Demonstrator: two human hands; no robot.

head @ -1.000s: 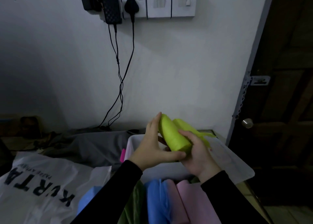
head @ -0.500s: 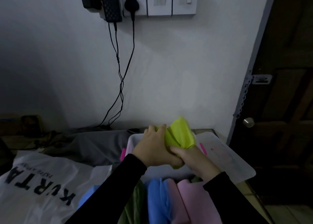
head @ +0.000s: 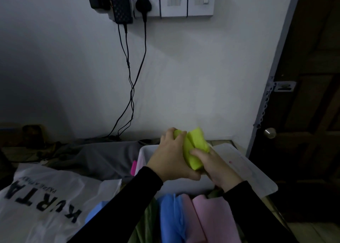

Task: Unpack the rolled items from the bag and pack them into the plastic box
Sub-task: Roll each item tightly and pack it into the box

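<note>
Dim, bluish light; corners deeply shadowed, wide-angle bending at edges.

Both hands grip one yellow-green roll (head: 195, 151) above the white plastic box (head: 145, 152): the left hand (head: 171, 156) wraps its far end, the right hand (head: 215, 164) pinches its near end. Blue (head: 171, 219) and pink rolls (head: 215, 219) lie side by side nearest the person (touching). A white bag (head: 42, 202) printed "KURTA" lies left of the box.

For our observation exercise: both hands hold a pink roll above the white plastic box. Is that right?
Not quite: the roll is yellow-green, not pink. The head view shows the left hand and right hand holding it above the white plastic box.
</note>
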